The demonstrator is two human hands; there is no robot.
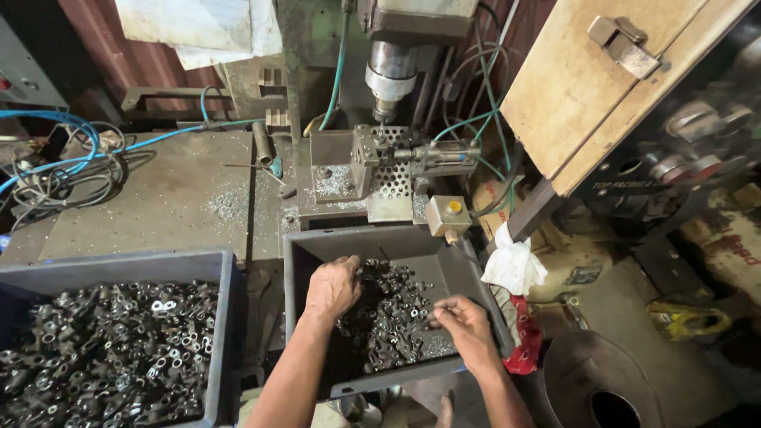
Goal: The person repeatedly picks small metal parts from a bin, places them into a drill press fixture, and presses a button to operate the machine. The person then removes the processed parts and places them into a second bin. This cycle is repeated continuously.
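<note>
The left hand [333, 289] lies palm down in the grey plastic bin [468, 265] in front of the person, its fingers curled loosely into the heap of small dark metal parts [388, 317] that fills the middle of that bin; the fingertips are buried among the pieces, so whether it grips any cannot be told. The right hand [462, 321] rests at the right side of the same heap, its fingers drawn together and pinching at one or two of the small parts, thumb against forefinger. A second grey bin [226, 317] stands just to the left, apart from both hands, heaped with more metal parts [111, 349] of a shinier, ring-ended kind. Behind the bins the steel desk [158, 206] carries scattered metal shavings, and a drill press [392, 67] stands over a perforated clamp fixture [392, 170]. A small box with a yellow button [448, 214] sits at the far right corner of the near bin. A white rag [514, 265] hangs just beside that bin's right wall, with a red cloth [525, 341] below it. At upper right a pale wooden panel [587, 79] with a metal latch leans over the scene. Blue hoses [55, 139] coil at the far left of the desk. A brown carton with red lettering [733, 246] lies at the far right, too blurred to make out.
</note>
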